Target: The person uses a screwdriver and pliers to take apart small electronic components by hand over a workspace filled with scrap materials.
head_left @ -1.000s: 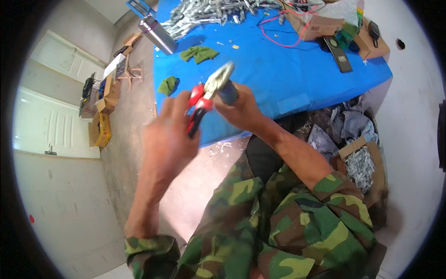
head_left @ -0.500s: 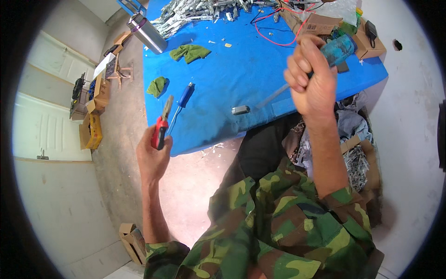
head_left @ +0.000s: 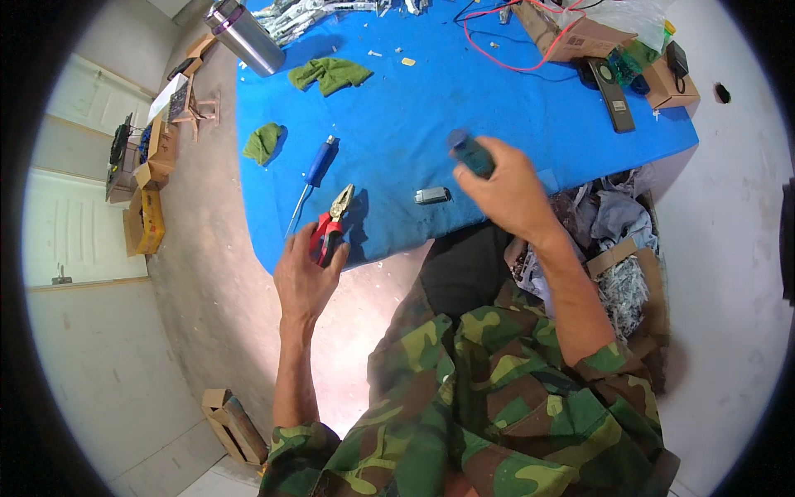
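Note:
My left hand grips combination pliers by their red and black handles at the table's front edge, jaws pointing up and away. My right hand is wrapped round a dark teal screwdriver handle; its shaft cannot be made out now. Between the hands, a small silver metal block lies on the blue cloth, touched by neither. Just beyond the pliers rests a second screwdriver with a blue handle, its shaft pointing toward my left hand.
Two green rags and a steel flask are at the far left. Metal strips lie piled at the back. At the right are cartons, a red cable and a dark flat device. A scrap-filled box stands below.
My right hand has come down and left with the screwdriver, from raised to low over the cloth. My left hand has moved right with the pliers. The view has shifted slightly.

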The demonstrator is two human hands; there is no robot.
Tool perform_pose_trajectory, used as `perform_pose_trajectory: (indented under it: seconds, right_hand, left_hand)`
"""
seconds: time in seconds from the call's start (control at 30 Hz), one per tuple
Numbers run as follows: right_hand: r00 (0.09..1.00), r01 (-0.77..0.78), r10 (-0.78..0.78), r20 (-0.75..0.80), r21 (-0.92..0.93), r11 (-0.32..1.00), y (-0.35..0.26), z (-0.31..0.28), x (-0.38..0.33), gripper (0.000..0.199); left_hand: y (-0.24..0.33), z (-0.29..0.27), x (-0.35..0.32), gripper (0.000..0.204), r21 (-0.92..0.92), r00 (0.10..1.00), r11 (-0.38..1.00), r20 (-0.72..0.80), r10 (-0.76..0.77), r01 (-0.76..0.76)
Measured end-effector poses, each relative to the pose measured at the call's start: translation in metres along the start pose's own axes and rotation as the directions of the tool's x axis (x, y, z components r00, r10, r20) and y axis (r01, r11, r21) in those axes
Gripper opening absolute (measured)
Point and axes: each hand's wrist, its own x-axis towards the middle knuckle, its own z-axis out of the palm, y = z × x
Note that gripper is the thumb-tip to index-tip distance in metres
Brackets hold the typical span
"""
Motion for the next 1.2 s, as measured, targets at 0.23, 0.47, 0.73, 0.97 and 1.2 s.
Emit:
perform_pose_trajectory:
  seconds: [0.23, 0.47, 0.73, 0.97, 1.2]
  right_hand:
    - [0.981, 0.012, 0.039, 0.190, -0.261, 0.965, 0.019, 0.031, -0.016, 0.036]
    - [0.972, -0.136, 0.157, 0.174, -0.128, 0.982, 0.018, 0.031, -0.023, 0.029]
    - [0.963, -0.271, 0.263, 0.064, 0.168, 0.948, -0.001, 0.028, -0.076, 0.037]
    - [0.978, -0.206, 0.204, 0.045, 0.382, 0.901, -0.001, 0.029, -0.107, 0.026]
    - [0.985, -0.155, 0.173, -0.008, 0.398, 0.904, -0.008, 0.028, -0.119, 0.023]
  left_hand:
    - [-0.007, 0.011, 0.016, 0.067, 0.180, 0.993, 0.978, -0.013, 0.115, -0.110]
    - [0.004, 0.002, 0.018, 0.060, 0.383, 0.920, 0.876, -0.135, 0.369, -0.295]
    - [0.078, 0.042, -0.023, 0.025, -0.669, 0.973, 0.727, 0.232, 0.006, 0.155]
    - [0.098, 0.056, -0.038, 0.025, -0.854, 0.918, 0.350, 0.393, -0.052, 0.385]
    - [0.101, 0.053, -0.048, 0.024, -0.881, 0.910, 0.239, 0.413, -0.035, 0.408]
